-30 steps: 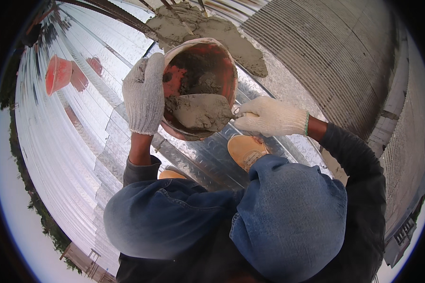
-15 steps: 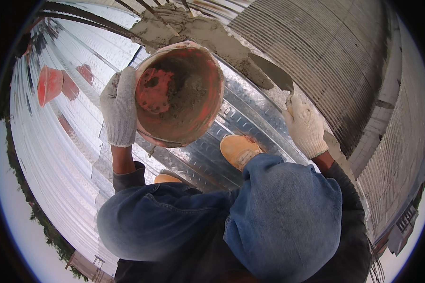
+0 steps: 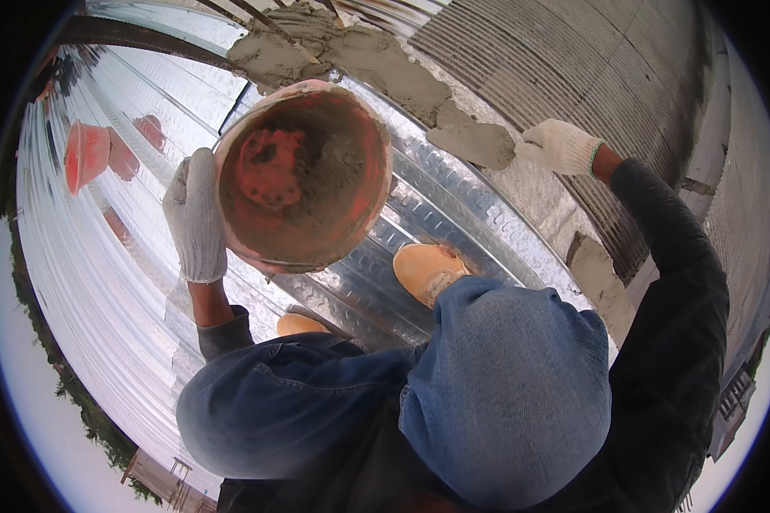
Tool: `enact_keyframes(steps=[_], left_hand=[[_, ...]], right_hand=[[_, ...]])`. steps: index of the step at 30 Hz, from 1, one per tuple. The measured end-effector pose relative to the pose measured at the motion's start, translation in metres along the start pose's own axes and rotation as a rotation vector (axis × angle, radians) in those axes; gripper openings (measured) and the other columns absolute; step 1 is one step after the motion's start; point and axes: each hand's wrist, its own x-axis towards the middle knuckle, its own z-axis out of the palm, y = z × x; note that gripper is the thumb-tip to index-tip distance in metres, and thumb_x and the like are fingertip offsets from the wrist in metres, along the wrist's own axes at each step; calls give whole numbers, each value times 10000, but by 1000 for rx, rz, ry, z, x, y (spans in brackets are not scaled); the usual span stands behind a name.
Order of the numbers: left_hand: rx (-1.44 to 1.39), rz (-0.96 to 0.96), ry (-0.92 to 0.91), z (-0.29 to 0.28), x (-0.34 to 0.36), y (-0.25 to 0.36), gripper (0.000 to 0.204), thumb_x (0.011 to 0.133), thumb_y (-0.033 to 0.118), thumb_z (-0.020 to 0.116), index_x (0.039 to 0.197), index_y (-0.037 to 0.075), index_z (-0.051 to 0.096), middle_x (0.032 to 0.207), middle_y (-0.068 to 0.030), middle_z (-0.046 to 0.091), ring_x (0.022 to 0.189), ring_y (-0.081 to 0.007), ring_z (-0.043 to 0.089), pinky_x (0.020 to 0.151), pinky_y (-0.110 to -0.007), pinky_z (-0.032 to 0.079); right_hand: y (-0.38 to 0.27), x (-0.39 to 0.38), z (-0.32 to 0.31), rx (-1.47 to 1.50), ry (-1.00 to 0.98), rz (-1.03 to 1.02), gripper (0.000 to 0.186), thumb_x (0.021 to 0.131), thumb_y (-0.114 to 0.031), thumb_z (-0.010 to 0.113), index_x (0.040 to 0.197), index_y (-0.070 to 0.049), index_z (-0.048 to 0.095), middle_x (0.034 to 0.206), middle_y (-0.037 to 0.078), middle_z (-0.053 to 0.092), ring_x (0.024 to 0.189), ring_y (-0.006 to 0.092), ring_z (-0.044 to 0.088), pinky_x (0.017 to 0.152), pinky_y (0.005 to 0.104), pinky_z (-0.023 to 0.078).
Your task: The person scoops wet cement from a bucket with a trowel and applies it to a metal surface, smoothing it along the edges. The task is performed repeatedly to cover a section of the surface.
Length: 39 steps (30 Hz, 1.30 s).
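Mortar (image 3: 385,68) lies in a lumpy grey bed on a pale strip (image 3: 543,201), beside the deck's right edge. Open-air site: pale sky (image 3: 43,410), trees (image 3: 103,432) past the left edge.

Deck (image 3: 103,282): ribbed metal sheet, bright, dimpled around the boots (image 3: 428,272). Panel (image 3: 573,60), grey and finely ridged, borders the strip's other side. Strip itself narrow, bare midway, a smaller mortar patch toward its near end. Dark bars (image 3: 137,32) rise about the far end of the bed.

Far bucket (image 3: 85,156), red, toward the deck's left edge, well apart from the work.

Near bucket (image 3: 368,137): mouth tipped up toward the person, walls smeared, some mortar inside. Cannot tell whether its base rests on the deck. Left hand (image 3: 195,218) clamped on its left side; a steady hold, and keeping it this close to the strip should shorten each carry.

Trowel (image 3: 475,143) at the bed's near end, blade so coated I can barely part it from the mortar. Right hand (image 3: 565,147) closed, fingers together, round the handle as I judge it; handle hidden.

My advice: blade low and nearly flat, light pressure, drawn along the strip. Lap each load onto the last. Press too hard and mortar could slump over the deck-side edge.
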Motion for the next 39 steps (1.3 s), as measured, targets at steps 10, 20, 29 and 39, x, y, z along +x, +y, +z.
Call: enact_keyframes(steps=[10, 20, 29, 39], left_hand=[[11, -16, -2, -7, -8, -13, 240, 1152, 243, 644, 1110, 23, 729, 975, 33, 645, 911, -53, 542, 795, -246, 476], [89, 79, -65, -6, -24, -5, 187, 1151, 199, 638, 1104, 31, 705, 989, 36, 634, 920, -51, 530, 821, -241, 467], [68, -11, 29, -14, -7, -9, 281, 1182, 327, 635, 1159, 64, 733, 982, 48, 678, 873, -33, 582, 778, -256, 520], [50, 31, -103, -2, -4, 6, 297, 1166, 316, 645, 1092, 51, 757, 965, 47, 670, 873, -40, 572, 774, -252, 505]], right_hand=[[24, 32, -21, -438, 207, -136, 426, 1125, -470, 582, 991, -78, 683, 819, 134, 722, 798, 362, 751, 756, 518, 600], [-54, 191, -98, -471, 368, -246, 482, 1134, -492, 544, 1115, -70, 777, 966, 192, 784, 925, 399, 774, 877, 542, 615], [-35, 154, -73, -173, 8, -185, 611, 1122, -507, 543, 1220, 47, 783, 1012, 246, 786, 923, 370, 769, 911, 515, 603], [22, -15, 40, -8, 17, -11, 482, 1073, -437, 627, 1070, 27, 758, 925, 266, 765, 899, 448, 757, 837, 549, 576]])
